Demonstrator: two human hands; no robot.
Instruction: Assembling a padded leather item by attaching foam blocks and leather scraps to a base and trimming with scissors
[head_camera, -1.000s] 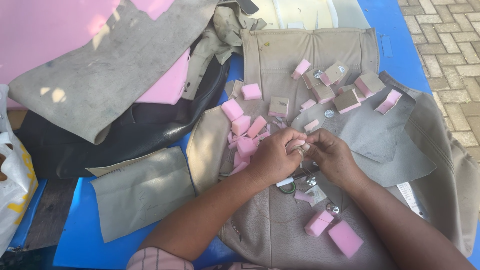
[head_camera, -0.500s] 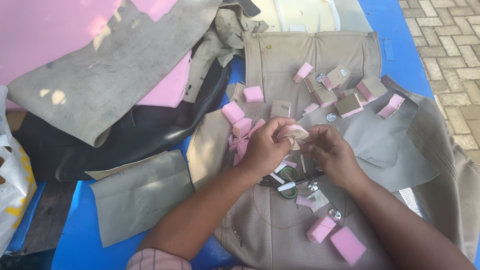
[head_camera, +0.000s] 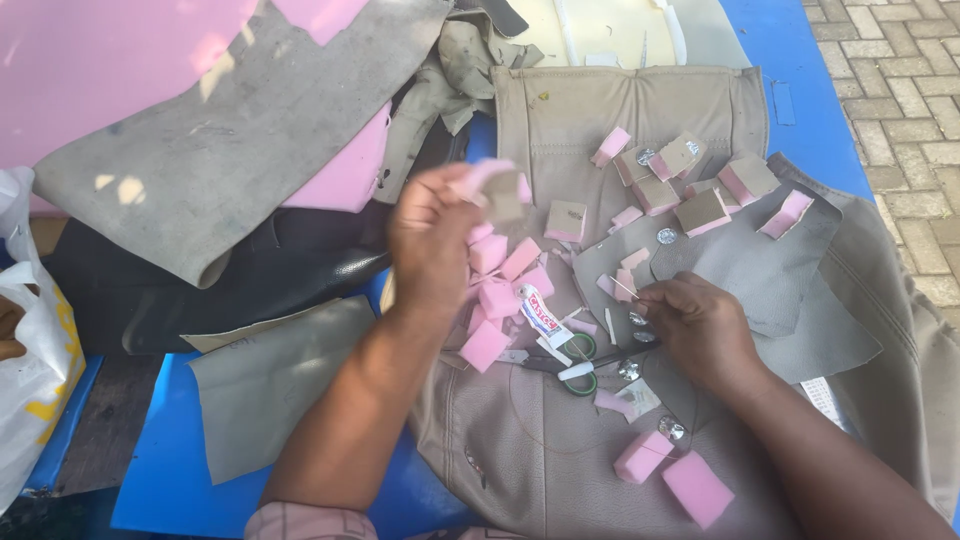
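My left hand (head_camera: 435, 235) is raised above the work and holds a small pink foam piece (head_camera: 488, 185) faced with beige fabric, blurred by motion. My right hand (head_camera: 695, 330) rests lower on the beige leatherette cover (head_camera: 560, 440), fingers pinched on a thin needle (head_camera: 622, 288). Between the hands lie a small glue tube (head_camera: 540, 313), green-handled scissors (head_camera: 575, 362) and loose pink foam blocks (head_camera: 495, 300). Several fabric-covered foam squares (head_camera: 700, 212) and round metal buttons (head_camera: 667, 236) sit beyond my right hand.
A grey fabric sheet (head_camera: 230, 150) over pink foam (head_camera: 90, 70) lies at the back left on the blue table (head_camera: 170, 480). A white plastic bag (head_camera: 35, 380) hangs at the left edge. Two bigger pink blocks (head_camera: 695, 487) sit near me. Brick paving (head_camera: 900, 110) is at right.
My left hand has lifted up and to the left, away from my right hand, carrying the foam piece. My right hand has stayed low on the cover.
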